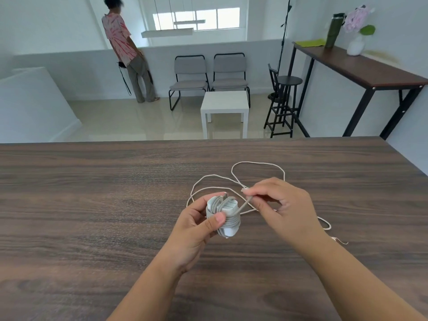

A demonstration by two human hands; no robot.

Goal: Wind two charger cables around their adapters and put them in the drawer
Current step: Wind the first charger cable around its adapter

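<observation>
A white adapter (224, 214), already bound in several turns of its own pale cable (246, 204), is held above the dark wooden table (92, 205) — the left hand (196, 224) grips it, thumb pressed across the wound coils and fingers curled round the far side. From the bundle a short free length of that cable runs up to the right hand (278, 202), whose thumb and forefinger pinch it close to its plug end, the other fingers loosely curled. The two hands are near each other but not touching. Behind them a second, thinner cable (254, 166) lies loose on the table in open loops, one strand trailing past the right wrist toward the table's right side; whether an adapter is attached to it cannot be told. Beyond the table's far edge stand a small white side table (224, 101), two grey chairs (209, 75) and a black stool (286, 98) — and a person (129, 49) stands by the low wall.
</observation>
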